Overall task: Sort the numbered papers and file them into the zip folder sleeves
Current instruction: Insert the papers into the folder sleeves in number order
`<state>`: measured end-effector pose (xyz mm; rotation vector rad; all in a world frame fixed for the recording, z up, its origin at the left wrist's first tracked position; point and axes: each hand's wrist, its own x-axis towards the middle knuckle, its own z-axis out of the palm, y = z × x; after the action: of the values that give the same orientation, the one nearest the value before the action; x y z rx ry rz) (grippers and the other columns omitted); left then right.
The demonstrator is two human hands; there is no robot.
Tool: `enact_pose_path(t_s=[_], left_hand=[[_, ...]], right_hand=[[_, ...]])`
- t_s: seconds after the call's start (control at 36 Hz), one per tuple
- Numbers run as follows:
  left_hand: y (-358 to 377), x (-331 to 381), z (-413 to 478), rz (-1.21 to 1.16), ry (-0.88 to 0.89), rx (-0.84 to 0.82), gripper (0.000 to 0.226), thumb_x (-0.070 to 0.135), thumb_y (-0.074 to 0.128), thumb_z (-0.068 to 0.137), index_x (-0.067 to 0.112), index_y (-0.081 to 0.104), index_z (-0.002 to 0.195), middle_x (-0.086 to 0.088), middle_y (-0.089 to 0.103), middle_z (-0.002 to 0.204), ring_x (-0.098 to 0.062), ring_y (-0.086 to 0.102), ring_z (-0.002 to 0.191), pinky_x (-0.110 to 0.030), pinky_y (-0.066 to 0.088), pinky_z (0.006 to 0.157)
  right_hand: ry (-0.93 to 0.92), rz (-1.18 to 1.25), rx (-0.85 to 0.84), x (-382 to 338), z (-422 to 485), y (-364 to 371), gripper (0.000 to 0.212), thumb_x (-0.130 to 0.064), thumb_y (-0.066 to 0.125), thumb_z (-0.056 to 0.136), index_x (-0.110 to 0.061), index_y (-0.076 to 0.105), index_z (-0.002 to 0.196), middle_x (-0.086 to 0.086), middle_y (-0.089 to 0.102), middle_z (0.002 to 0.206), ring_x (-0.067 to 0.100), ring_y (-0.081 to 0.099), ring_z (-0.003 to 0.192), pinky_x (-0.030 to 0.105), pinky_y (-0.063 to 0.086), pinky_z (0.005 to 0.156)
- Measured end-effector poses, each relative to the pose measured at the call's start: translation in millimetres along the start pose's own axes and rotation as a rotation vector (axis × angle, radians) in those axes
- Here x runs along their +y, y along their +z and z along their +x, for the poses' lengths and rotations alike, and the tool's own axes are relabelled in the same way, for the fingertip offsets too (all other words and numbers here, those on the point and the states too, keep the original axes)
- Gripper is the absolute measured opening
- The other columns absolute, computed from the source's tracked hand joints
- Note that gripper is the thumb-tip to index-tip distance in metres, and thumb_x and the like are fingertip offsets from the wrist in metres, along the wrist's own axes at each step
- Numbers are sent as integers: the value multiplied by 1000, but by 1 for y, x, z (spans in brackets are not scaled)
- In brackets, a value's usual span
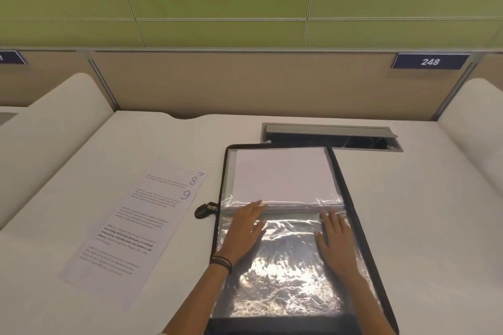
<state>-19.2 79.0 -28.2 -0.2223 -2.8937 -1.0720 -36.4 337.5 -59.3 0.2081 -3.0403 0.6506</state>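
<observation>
A black-edged zip folder lies open on the white desk, its clear plastic sleeves shining under the light. White paper sits in the upper half, its blank side up. My left hand lies flat on the sleeve near the folder's left edge. My right hand presses flat on the sleeve near the right edge. Both have straight fingers pointing at the middle fold. Left of the folder lies a fanned stack of printed papers, with handwritten numbers 7, 8 and 9 at their top corners.
A black zip pull tab sticks out from the folder's left side. Behind the folder is an open cable hatch in the desk. White side partitions flank the desk; a tan back panel carries a "248" label.
</observation>
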Motion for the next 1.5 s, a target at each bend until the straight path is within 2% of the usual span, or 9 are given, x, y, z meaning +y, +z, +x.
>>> enact_pose_path(t_s=[0.17, 0.31, 0.39, 0.56, 0.69, 0.97, 1.19, 1.33, 1.5], left_hand=[[11, -7, -1, 197, -47, -132, 51, 38, 35, 101, 23, 22, 149, 7, 11, 158, -14, 1, 146, -30, -2, 119], [9, -9, 1, 251, -41, -152, 54, 40, 36, 100, 22, 21, 150, 6, 10, 158, -14, 1, 146, -26, -7, 115], [4, -8, 6, 227, -50, -184, 55, 37, 40, 100, 21, 22, 149, 6, 11, 158, -15, 5, 146, -26, -3, 116], [-13, -13, 5, -88, -91, -267, 48, 26, 48, 98, 20, 36, 144, 5, 26, 154, -13, 18, 143, -31, 14, 117], [-43, -33, -9, -331, -140, -121, 37, 16, 50, 97, 23, 49, 134, 10, 44, 139, -2, 39, 128, -15, 29, 109], [-128, -145, -49, -61, -296, 412, 23, 2, 60, 89, 10, 64, 110, -4, 59, 113, -21, 55, 107, -36, 43, 98], [-192, -205, -76, 112, -694, 540, 45, 13, 73, 81, 3, 59, 123, -21, 51, 123, -38, 46, 114, -48, 39, 96], [-209, -228, -73, 85, -842, 444, 60, 27, 74, 81, 5, 51, 131, -21, 47, 128, -36, 40, 120, -48, 37, 98], [-215, -240, -61, 120, -890, 372, 56, 34, 76, 76, 10, 56, 122, -18, 54, 116, -34, 45, 114, -42, 38, 93]], right_hand=[[21, 16, -25, 3, -3, 4, 81, -60, 3, 93, -7, 43, 139, 15, 37, 147, 37, 31, 137, 40, 15, 115], [85, 87, -48, -4, 3, 0, 61, -42, 31, 84, -4, 55, 125, 21, 51, 133, 44, 44, 125, 53, 35, 103], [99, 198, -12, -24, 7, -4, 52, -35, 35, 83, -5, 57, 119, 21, 46, 136, 40, 41, 127, 50, 35, 102], [-145, 379, -106, -78, 19, -4, 47, -16, 52, 95, -19, 39, 140, -2, 19, 155, 17, 17, 143, 28, 21, 110], [-256, 411, -264, -121, 33, 3, 47, -20, 49, 96, -26, 35, 141, -9, 19, 154, 12, 17, 142, 34, 22, 115], [-445, 347, -369, -194, 39, 39, 51, -21, 46, 94, -22, 34, 143, -12, 8, 154, 1, 8, 139, 22, 15, 113], [-537, 340, -518, -242, 40, 71, 52, -27, 48, 97, -23, 30, 145, -22, 4, 149, -4, 4, 140, 13, 9, 111], [-566, 279, -609, -268, 42, 76, 53, -30, 43, 99, -25, 22, 148, -17, 6, 155, -5, 1, 139, 21, 9, 114], [-587, -9, -663, -296, 39, 94, 60, -28, 36, 101, -24, 3, 150, 4, -9, 158, 24, -4, 145, 46, 1, 115]])
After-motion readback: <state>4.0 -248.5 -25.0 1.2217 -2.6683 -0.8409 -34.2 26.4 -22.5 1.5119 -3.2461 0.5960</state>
